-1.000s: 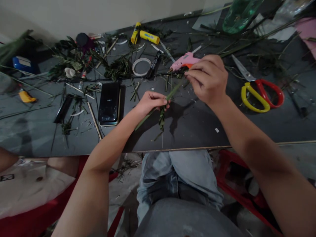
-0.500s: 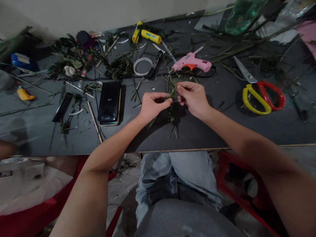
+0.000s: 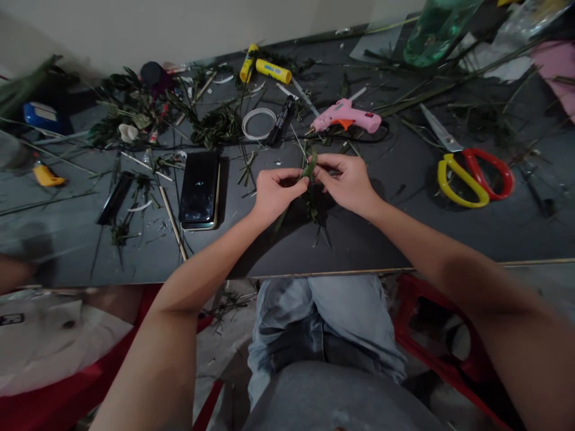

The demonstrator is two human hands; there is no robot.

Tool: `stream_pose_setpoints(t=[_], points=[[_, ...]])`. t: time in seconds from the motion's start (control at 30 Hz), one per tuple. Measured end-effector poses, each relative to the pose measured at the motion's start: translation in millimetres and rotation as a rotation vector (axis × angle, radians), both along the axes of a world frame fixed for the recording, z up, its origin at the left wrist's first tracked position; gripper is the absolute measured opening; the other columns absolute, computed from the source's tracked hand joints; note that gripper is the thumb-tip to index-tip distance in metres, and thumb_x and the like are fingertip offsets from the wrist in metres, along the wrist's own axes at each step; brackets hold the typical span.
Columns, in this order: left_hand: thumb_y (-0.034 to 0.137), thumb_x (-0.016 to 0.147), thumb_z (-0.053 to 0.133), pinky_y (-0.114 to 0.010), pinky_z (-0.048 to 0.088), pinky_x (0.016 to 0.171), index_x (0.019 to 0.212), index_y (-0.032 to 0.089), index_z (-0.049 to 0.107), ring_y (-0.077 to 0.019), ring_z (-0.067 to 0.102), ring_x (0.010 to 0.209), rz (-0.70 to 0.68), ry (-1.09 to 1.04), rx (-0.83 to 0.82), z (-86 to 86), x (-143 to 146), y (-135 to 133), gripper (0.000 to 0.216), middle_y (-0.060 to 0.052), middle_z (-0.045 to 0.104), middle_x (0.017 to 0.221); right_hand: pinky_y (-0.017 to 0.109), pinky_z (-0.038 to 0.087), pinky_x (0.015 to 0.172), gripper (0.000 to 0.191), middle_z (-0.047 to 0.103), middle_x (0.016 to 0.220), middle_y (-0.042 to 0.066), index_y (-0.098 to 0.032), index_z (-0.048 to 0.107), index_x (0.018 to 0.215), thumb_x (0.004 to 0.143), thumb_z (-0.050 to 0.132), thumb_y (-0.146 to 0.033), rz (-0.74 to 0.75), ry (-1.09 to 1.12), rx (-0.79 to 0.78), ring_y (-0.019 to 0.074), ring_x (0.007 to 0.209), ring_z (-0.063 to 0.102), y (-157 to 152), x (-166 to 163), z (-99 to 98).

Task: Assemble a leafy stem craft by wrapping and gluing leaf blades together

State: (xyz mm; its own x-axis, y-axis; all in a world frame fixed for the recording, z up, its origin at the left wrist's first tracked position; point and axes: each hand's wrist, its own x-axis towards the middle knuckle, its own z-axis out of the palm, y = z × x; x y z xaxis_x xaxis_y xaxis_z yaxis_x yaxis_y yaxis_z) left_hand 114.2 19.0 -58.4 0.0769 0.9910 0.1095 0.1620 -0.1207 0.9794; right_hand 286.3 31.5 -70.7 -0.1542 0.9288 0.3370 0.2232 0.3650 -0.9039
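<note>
Over the middle of the dark table, my left hand pinches a narrow green leaf strip between thumb and fingers. From the right, my right hand grips the same strip, its fingertips almost touching those of the left hand. Both hands are closed on the leaf. A short leafy stem hangs below the hands above the table. The pink glue gun lies just beyond my hands.
Yellow and red scissors lie at the right. A black phone lies left of my hands, with cut stems and leaves behind it. A white tape roll and yellow tubes sit farther back. Red stools stand beside my knees.
My right hand came down from the glue gun area to meet the left hand. The leaf strip, stretched long a second ago, is now held short and upright between both hands.
</note>
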Motion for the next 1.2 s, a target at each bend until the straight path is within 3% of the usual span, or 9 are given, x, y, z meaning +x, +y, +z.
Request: stream_pose_setpoints(t=[0.13,0.27,0.37,0.47,0.6,0.73,0.87,1.07,1.2], points=[[0.029,0.069,0.075,-0.021,0.040,0.051,0.075,0.018,0.082,-0.0072,0.050,0.052,0.000,0.007,0.003,0.1,0.5,-0.8,0.015,0.001,0.067,0.060,0.035,0.053,0.070,0.022,0.074,0.080,0.003,-0.021,0.077,0.090,0.090,0.056,-0.021,0.038,-0.191,0.031,0.0205,0.076,0.069,-0.6,1.4,1.8],[0.029,0.068,0.073,-0.021,0.042,0.053,0.076,0.018,0.081,-0.0076,0.052,0.054,-0.001,-0.003,-0.001,1.1,1.6,-1.3,0.015,0.000,0.068,0.063,0.034,0.049,0.071,0.023,0.074,0.081,0.004,-0.021,0.073,0.086,0.089,0.052,-0.013,0.049,-0.409,0.084,0.0212,0.076,0.068,-2.0,2.8,2.9],[0.028,0.068,0.073,-0.021,0.039,0.051,0.071,0.018,0.080,-0.0072,0.049,0.052,0.016,0.024,0.002,2.7,2.1,-1.6,0.013,0.002,0.064,0.058,0.037,0.050,0.076,0.019,0.076,0.088,0.007,-0.022,0.071,0.089,0.093,0.053,-0.020,-0.058,-0.469,0.152,0.0243,0.083,0.069,-0.5,4.4,0.8],[0.029,0.067,0.074,-0.021,0.037,0.050,0.067,0.018,0.077,-0.0070,0.047,0.051,0.025,0.026,-0.002,4.9,2.8,-2.1,0.011,0.003,0.061,0.054,0.041,0.052,0.088,0.022,0.076,0.101,0.008,-0.024,0.069,0.091,0.099,0.052,-0.033,-0.174,-0.369,0.248,0.0261,0.099,0.069,4.8,6.8,-3.5],[0.024,0.067,0.075,-0.022,0.039,0.050,0.066,0.018,0.077,-0.0075,0.049,0.051,0.032,0.006,-0.023,8.1,4.3,-3.2,0.006,0.002,0.064,0.057,0.037,0.054,0.075,0.041,0.072,0.100,0.007,-0.024,0.067,0.102,0.105,0.039,-0.054,-0.326,-0.127,0.242,0.0226,0.093,0.068,11.8,7.4,-9.3],[0.023,0.065,0.075,-0.021,0.039,0.050,0.067,0.017,0.078,-0.0064,0.050,0.050,0.033,0.005,-0.048,9.4,5.2,-3.8,0.007,0.002,0.065,0.056,0.032,0.050,0.064,0.044,0.071,0.093,0.006,-0.023,0.067,0.095,0.101,0.046,-0.061,-0.220,-0.007,0.207,0.0204,0.084,0.067,6.9,1.1,-6.3],[0.024,0.063,0.074,-0.020,0.041,0.050,0.069,0.016,0.080,-0.0066,0.053,0.050,0.040,-0.020,-0.065,7.7,4.9,-3.3,0.011,0.002,0.067,0.057,0.032,0.049,0.063,0.035,0.071,0.086,0.007,-0.023,0.067,0.085,0.099,0.053,-0.051,-0.070,-0.063,0.210,0.0196,0.078,0.065,-4.9,-5.1,3.6],[0.028,0.067,0.075,-0.020,0.039,0.050,0.073,0.017,0.081,-0.0067,0.051,0.050,0.065,0.013,-0.024,4.2,3.7,-2.3,0.014,0.002,0.065,0.055,0.031,0.050,0.060,0.015,0.072,0.091,0.006,-0.023,0.068,0.084,0.091,0.060,-0.034,-0.037,-0.039,0.205,0.0178,0.075,0.063,-8.5,-4.5,4.7],[0.031,0.069,0.076,-0.020,0.038,0.051,0.074,0.017,0.082,-0.0063,0.050,0.050,0.047,-0.009,-0.025,2.9,2.9,-1.8,0.017,0.002,0.065,0.055,0.026,0.048,0.056,0.018,0.071,0.095,0.006,-0.021,0.070,0.090,0.086,0.069,-0.039,0.039,0.055,0.135,0.0164,0.078,0.063,-4.0,-2.3,0.4]])
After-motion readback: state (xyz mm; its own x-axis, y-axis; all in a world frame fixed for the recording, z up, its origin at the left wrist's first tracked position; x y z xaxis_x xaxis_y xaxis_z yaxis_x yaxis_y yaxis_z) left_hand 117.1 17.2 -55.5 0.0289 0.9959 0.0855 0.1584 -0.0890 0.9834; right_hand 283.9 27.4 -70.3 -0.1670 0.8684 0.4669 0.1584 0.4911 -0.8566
